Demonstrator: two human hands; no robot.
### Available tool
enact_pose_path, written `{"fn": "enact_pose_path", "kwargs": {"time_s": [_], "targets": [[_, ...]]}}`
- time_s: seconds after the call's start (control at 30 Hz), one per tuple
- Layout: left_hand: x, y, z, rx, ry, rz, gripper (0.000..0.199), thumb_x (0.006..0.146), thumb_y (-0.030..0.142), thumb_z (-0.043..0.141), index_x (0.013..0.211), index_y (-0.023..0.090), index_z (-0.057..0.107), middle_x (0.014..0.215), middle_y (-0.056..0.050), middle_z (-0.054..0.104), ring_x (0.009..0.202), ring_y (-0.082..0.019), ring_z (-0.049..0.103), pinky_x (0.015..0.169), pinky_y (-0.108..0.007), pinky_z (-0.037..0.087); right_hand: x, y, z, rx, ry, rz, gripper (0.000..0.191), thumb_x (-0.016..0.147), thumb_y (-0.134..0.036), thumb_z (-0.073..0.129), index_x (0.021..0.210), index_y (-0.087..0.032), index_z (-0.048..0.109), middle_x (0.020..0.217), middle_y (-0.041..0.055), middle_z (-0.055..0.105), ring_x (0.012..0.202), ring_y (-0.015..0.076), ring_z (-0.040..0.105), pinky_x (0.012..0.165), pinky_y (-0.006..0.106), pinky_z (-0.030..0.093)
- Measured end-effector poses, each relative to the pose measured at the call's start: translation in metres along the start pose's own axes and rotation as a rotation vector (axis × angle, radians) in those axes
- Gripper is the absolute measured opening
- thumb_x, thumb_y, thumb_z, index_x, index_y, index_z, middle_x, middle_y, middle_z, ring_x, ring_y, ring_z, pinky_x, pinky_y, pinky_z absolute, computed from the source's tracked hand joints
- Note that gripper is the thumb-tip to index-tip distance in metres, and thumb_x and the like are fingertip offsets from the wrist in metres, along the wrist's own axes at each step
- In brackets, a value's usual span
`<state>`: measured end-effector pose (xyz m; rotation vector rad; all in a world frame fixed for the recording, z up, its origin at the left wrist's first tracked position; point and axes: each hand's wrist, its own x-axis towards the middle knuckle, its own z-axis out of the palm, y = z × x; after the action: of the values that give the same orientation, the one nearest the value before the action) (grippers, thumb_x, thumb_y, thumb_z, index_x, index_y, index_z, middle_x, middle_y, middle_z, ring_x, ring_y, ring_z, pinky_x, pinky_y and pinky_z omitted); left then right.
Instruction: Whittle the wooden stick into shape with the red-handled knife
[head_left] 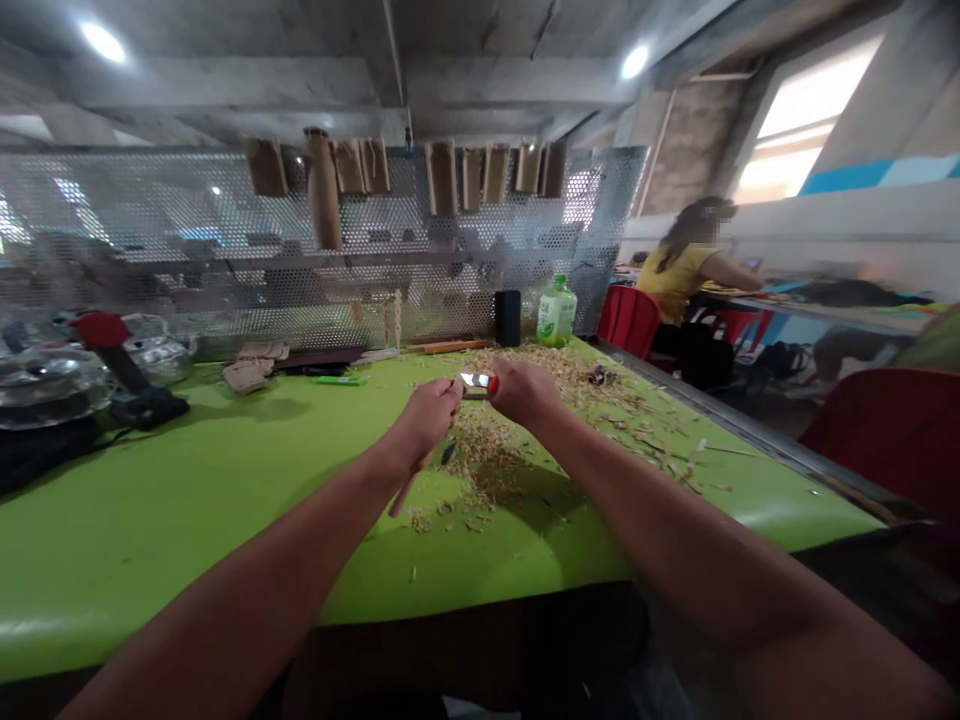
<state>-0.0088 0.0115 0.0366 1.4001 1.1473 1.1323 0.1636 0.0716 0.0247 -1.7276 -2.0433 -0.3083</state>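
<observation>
My left hand [431,415] is closed around a thin wooden stick [401,497], whose lower end sticks out below the palm and slants toward me. My right hand [525,388] grips a carving knife [474,380] by its red handle. The bright blade points left and reaches the fingers of my left hand, where the stick's upper end is mostly hidden. Whether the edge touches the wood, I cannot tell. Under both hands, a pile of wood shavings [487,465] covers the green tabletop [195,520]. A small dark piece [448,453] lies by my left wrist.
A green-labelled bottle [556,312] and a black box [507,318] stand at the back. A green cutter [339,380] and brown pieces [251,368] lie back left, near a red-and-black object [120,355]. Behind is a perforated metal screen [405,250]. A person in yellow [682,280] sits right.
</observation>
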Motion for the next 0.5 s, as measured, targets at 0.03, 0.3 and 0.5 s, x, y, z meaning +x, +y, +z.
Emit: {"fn": "enact_pose_path", "kwargs": {"time_s": [0.03, 0.3, 0.5], "targets": [[-0.005, 0.002, -0.001, -0.003, -0.019, -0.042, 0.023, 0.094, 0.021, 0.050, 0.071, 0.017, 0.051, 0.055, 0.007, 0.039, 0.040, -0.004, 0.026, 0.042, -0.020, 0.018, 0.004, 0.013, -0.001, 0.031, -0.015, 0.087, 0.028, 0.092, -0.032, 0.048, 0.108, -0.018, 0.066, 0.097, 0.0148, 0.073, 0.086, 0.0241, 0.066, 0.072, 0.030, 0.042], [-0.006, 0.001, -0.020, -0.015, 0.012, -0.020, 0.012, 0.095, 0.021, 0.051, 0.090, 0.015, 0.060, 0.060, 0.006, 0.043, 0.040, -0.004, 0.031, 0.039, -0.018, 0.023, 0.026, 0.080, -0.008, 0.275, 0.101, 0.455, 0.026, 0.086, -0.022, 0.048, 0.105, -0.015, 0.066, 0.091, 0.0126, 0.070, 0.080, 0.0216, 0.061, 0.064, 0.028, 0.039], [-0.006, 0.000, -0.021, 0.053, 0.018, 0.138, 0.018, 0.092, 0.033, 0.055, 0.092, 0.015, 0.061, 0.061, 0.005, 0.046, 0.047, -0.007, 0.042, 0.046, -0.019, 0.035, 0.007, -0.001, 0.016, 0.620, 0.005, -0.015, 0.025, 0.086, -0.032, 0.047, 0.094, -0.018, 0.065, 0.074, 0.0007, 0.063, 0.067, 0.0151, 0.052, 0.062, 0.025, 0.035]]}}
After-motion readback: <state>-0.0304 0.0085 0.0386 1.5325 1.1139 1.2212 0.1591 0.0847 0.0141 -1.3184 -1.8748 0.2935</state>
